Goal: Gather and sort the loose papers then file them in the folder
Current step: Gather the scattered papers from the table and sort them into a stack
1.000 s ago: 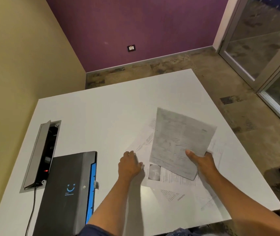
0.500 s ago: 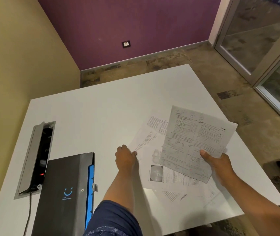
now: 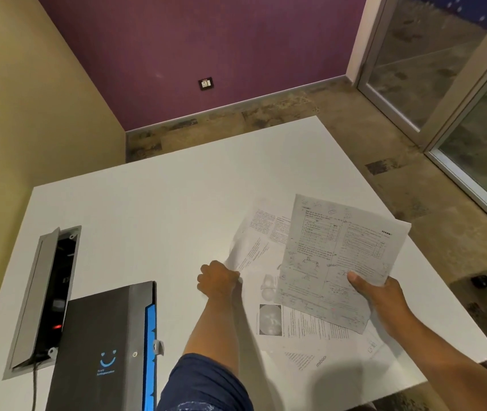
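My right hand (image 3: 383, 298) grips a sheet (image 3: 340, 259) above the papers (image 3: 301, 324) on the bench (image 3: 153, 203); my left hand (image 3: 217, 280) pinches another's corner. The folder (image 3: 103, 345) lies left.

White papers, dark folder, purple wall

The table (image 3: 159, 209) is plain white; the papers (image 3: 340, 262) white with grey print; the folder (image 3: 100, 336) dark grey with a blue edge and blue smile mark; walls purple and olive-yellow; floor mottled brown.
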`<state>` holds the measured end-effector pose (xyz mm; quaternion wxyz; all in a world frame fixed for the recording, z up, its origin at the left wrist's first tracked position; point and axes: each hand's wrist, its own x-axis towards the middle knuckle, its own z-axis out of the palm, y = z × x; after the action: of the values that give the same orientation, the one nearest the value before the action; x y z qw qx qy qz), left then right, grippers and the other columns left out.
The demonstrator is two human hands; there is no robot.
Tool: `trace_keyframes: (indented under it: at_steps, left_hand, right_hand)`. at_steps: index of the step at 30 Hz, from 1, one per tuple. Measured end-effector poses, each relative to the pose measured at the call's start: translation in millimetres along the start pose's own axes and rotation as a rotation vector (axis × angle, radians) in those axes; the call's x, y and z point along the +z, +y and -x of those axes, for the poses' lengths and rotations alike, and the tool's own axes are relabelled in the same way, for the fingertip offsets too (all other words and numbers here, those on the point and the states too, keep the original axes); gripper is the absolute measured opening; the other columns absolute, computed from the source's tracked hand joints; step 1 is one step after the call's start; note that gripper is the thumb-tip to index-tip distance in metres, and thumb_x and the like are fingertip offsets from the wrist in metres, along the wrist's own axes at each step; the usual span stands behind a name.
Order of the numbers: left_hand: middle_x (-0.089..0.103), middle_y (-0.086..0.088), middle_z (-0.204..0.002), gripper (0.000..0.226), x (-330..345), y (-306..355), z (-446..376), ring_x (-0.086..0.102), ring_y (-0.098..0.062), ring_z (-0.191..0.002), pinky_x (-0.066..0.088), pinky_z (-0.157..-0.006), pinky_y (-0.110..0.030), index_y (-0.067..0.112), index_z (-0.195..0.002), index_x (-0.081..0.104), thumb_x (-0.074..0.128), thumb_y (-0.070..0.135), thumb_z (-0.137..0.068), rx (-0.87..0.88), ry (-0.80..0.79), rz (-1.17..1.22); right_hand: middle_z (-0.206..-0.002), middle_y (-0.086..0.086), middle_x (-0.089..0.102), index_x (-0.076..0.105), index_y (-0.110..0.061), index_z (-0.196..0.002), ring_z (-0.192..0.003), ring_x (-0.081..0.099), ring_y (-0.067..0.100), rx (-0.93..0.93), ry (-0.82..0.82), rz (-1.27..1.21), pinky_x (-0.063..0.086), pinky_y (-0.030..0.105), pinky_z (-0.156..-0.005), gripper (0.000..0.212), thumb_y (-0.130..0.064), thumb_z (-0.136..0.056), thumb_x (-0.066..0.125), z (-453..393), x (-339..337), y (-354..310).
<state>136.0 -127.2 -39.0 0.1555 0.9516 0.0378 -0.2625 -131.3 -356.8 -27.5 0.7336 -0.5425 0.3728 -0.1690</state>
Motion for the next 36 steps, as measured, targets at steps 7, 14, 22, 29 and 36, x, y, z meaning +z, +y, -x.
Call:
trace_keyframes:
  at_steps: [7, 14, 22, 29, 36]
  left_hand:
    - [0.057, -0.008, -0.085, 0.015, -5.0, -5.1, 0.1, 0.057, -0.030, -0.082, 0.042, -0.066, -0.029, 0.007, -0.085, 0.055, 0.069, 0.009, -0.079, 0.154, -0.008, 0.285]
    - [0.060, -0.001, -0.073, 0.019, -34.9, 0.7, 6.6, 0.051, -0.011, -0.061, 0.035, -0.050, -0.015, 0.008, -0.080, 0.059, 0.075, 0.015, -0.087, 0.216, 0.138, 0.612]
    - [0.065, -0.001, -0.064, 0.010, -95.4, -9.6, -2.8, 0.058, -0.004, -0.050, 0.047, -0.055, -0.019, 0.017, -0.083, 0.069, 0.070, 0.018, -0.092, 0.184, 0.382, 0.939]
    - [0.072, -0.002, -0.090, 0.006, -148.4, -34.2, -15.8, 0.070, -0.020, -0.080, 0.058, -0.072, -0.031, 0.020, -0.090, 0.070, 0.074, 0.019, -0.093, 0.027, 0.376, 1.276]
    - [0.075, -0.009, -0.111, 0.029, -153.9, -46.5, -12.2, 0.074, -0.021, -0.094, 0.062, -0.088, -0.037, 0.004, -0.122, 0.070, 0.074, 0.014, -0.095, -0.025, 0.245, 1.473]
  right_hand:
    - [-0.120, 0.002, 0.077, 0.067, -0.019, -0.131, -0.105, 0.076, 0.022, 0.018, -0.008, 0.024, 0.065, 0.034, -0.077, 0.049, -0.020, -0.084, 0.079, -3.7, -3.3, -4.1]
    - [-0.103, 0.001, 0.081, 0.074, -0.016, -0.116, -0.087, 0.079, 0.018, 0.059, 0.042, 0.066, 0.062, 0.024, -0.062, 0.025, -0.014, -0.091, 0.077, -6.3, -3.1, -14.5]
    - [-0.092, -0.003, 0.082, 0.073, -0.015, -0.111, -0.076, 0.079, 0.014, 0.065, 0.087, 0.092, 0.060, 0.022, -0.058, 0.018, -0.013, -0.093, 0.076, -6.8, -7.5, -20.9]
    - [-0.095, 0.001, 0.079, 0.072, -0.016, -0.107, -0.069, 0.078, 0.013, 0.068, 0.084, 0.113, 0.059, 0.022, -0.053, 0.014, -0.013, -0.093, 0.075, -7.6, 2.6, -22.1]
    - [-0.102, 0.009, 0.077, 0.069, -0.008, -0.120, -0.081, 0.076, 0.021, 0.079, 0.084, 0.143, 0.061, 0.025, -0.057, 0.028, -0.015, -0.094, 0.075, -13.4, 14.3, -23.9]
